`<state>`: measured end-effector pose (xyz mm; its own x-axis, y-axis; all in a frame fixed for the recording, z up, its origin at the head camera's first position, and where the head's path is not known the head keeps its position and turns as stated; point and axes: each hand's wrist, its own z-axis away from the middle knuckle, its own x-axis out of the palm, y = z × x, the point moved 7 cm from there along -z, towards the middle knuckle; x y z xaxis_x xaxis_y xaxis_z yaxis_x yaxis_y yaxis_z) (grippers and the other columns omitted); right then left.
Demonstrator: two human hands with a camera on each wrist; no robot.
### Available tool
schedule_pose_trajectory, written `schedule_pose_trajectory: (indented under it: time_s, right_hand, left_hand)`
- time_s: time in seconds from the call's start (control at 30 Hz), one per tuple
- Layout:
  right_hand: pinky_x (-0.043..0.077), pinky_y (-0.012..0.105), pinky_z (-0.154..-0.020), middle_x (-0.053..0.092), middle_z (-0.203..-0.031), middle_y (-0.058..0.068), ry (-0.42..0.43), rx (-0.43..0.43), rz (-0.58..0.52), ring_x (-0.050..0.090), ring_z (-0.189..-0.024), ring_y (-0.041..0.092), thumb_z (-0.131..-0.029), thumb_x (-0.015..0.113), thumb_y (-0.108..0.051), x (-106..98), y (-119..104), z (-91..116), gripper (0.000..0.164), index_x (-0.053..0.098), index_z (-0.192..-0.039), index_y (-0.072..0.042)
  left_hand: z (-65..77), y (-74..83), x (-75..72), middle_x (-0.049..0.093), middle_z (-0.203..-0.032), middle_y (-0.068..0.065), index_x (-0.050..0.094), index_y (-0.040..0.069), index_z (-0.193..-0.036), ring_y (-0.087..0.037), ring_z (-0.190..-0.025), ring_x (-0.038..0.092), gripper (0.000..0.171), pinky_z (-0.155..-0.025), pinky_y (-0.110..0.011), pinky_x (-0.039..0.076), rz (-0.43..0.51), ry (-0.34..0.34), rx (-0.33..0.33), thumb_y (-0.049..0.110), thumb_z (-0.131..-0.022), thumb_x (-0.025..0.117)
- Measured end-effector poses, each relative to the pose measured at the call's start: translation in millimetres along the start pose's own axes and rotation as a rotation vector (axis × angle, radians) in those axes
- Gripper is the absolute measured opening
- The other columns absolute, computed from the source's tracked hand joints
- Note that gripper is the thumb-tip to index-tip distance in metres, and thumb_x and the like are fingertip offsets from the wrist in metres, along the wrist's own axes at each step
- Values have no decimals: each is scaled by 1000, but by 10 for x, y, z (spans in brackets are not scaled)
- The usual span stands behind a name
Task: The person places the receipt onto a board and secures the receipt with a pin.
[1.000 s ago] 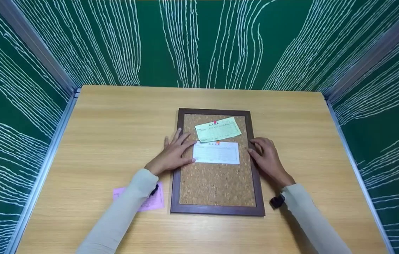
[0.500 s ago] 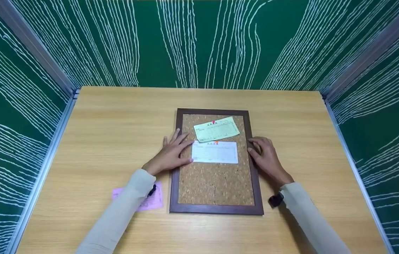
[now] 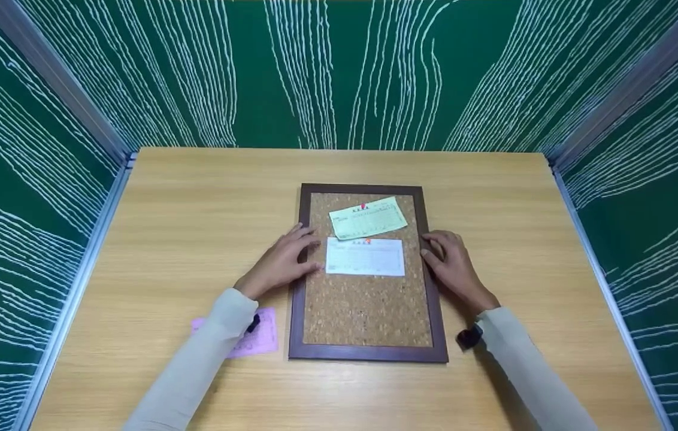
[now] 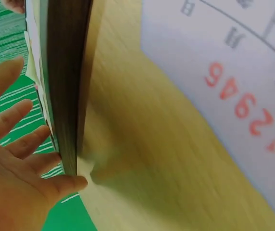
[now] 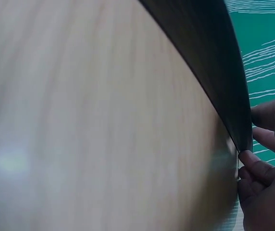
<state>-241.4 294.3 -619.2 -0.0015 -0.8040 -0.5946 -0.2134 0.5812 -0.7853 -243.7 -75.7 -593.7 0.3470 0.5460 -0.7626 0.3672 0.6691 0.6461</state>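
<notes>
A cork board (image 3: 369, 311) in a dark brown frame lies on the table. Pinned to it are a tilted green slip (image 3: 369, 222) under a red pushpin (image 3: 363, 206) and, just below, a white slip (image 3: 366, 260) with an orange pushpin (image 3: 368, 241). My left hand (image 3: 279, 264) is at the frame's left side, fingers loosely spread and fingertips over the edge; the left wrist view shows the little finger (image 4: 68, 185) by the frame's side. On the opposite side my right hand (image 3: 457, 266) grips the frame, thumb on one side and curled fingers (image 5: 255, 166) at its edge.
A pink slip (image 3: 262, 336) lies on the wooden table (image 3: 195, 209) left of the board, partly under the left forearm. Green walls (image 3: 255, 72) with white wavy lines stand around the table. A dark band (image 3: 469, 339) sits on the right wrist.
My left hand has drawn back to the left, its fingertips moving off the white slip toward the frame's edge, fingers less spread. The right hand keeps its grip; the board stays in place.
</notes>
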Motion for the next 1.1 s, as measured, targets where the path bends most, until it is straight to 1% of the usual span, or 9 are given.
schedule_pose_trajectory:
  time_s: [0.17,0.23,0.3,0.4,0.53,0.8,0.93,1.1]
  right_hand:
    - [38,59,-119,61,-144,27,-6,20,-20,49,-138,43,-106,69,-1,-4,-2,-8,33,68,-138,7]
    - [38,59,-119,61,-144,27,-7,23,-25,49,-138,42,-106,69,-1,-3,4,-11,33,68,-138,7]
    - [38,59,-119,61,-144,27,-4,19,-22,49,-138,43,-106,69,-1,-7,10,-11,34,68,-138,7]
    - [37,60,-119,60,-145,27,-4,19,-23,49,-139,43,-106,69,-1,-8,14,-6,34,68,-139,6]
    - [38,59,-120,60,-145,26,-11,26,-27,48,-140,42,-107,69,-1,-1,15,-2,33,68,-139,6]
    - [36,58,-121,59,-146,26,-21,39,-21,47,-141,42,-108,69,-5,6,23,-17,34,67,-140,6]
    - [38,56,-120,60,-146,26,-19,40,-29,48,-141,41,-107,69,-4,3,24,-14,33,68,-139,6]
    - [37,57,-120,60,-146,26,-16,36,-28,48,-140,42,-107,70,-3,6,18,-9,33,68,-139,6]
  left_hand:
    - [103,16,-103,49,-168,-18,63,6,-153,-40,-161,38,57,-131,-55,30,41,52,-1,28,-103,80]
    - [144,19,-135,53,-165,-19,65,4,-151,-40,-157,44,55,-130,-54,33,41,76,13,25,-103,80]
    - [184,14,-157,55,-163,-19,65,3,-150,-39,-155,47,53,-129,-53,35,39,91,24,23,-103,80]
    - [252,-9,-179,56,-162,-19,66,2,-149,-39,-154,48,52,-129,-53,35,45,101,31,23,-103,80]
    - [357,-66,-195,55,-163,-18,66,4,-149,-38,-154,47,53,-130,-52,34,56,102,14,26,-103,80]
    - [571,-166,-238,57,-161,-19,66,4,-149,-41,-152,49,55,-128,-58,35,96,146,-6,27,-102,81]
    - [686,-213,-249,58,-159,-21,67,3,-148,-43,-151,50,54,-128,-61,34,92,174,3,27,-101,82]
    - [819,-268,-253,58,-159,-22,67,2,-147,-46,-151,49,53,-127,-64,34,102,185,-1,24,-101,82]
